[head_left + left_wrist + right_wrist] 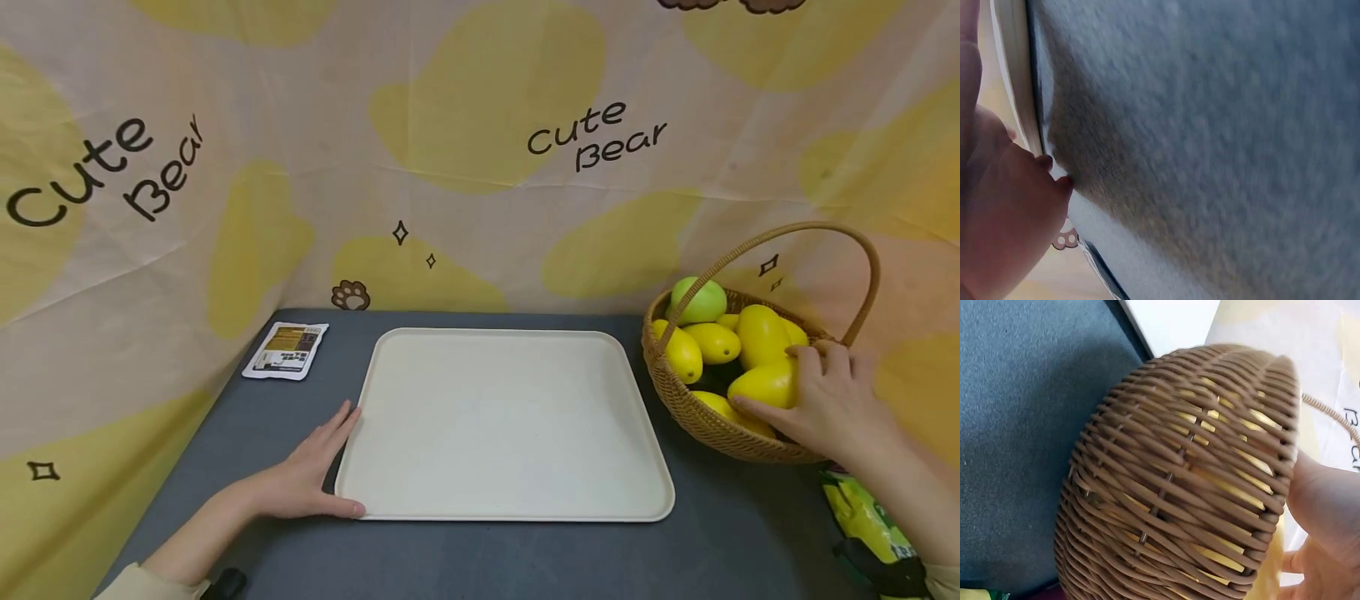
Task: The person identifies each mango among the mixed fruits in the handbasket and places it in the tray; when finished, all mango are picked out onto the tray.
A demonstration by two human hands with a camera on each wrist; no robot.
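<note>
A dark grey tabletop (487,560) is backed by a pale cloth (465,217), printed with yellow patches and the words "Cute Bear". A white tray (502,425) is laid flat across the middle, and a small white-edged packet (287,351) is set near the far left corner. At the right, a wicker basket (697,423) with an arched handle is filled with yellow fruits (712,342) and a green fruit (699,300); a green-and-yellow bag (862,512) is partly hidden by the right forearm. The left hand (303,482) is placed at the tray's left edge, its fingers extended and its thumb spread apart, touching the near corner. The right hand (843,408) is reached over the basket's rim, its fingers and thumb clamped around an oval yellow fruit (763,384) inside the basket.
</note>
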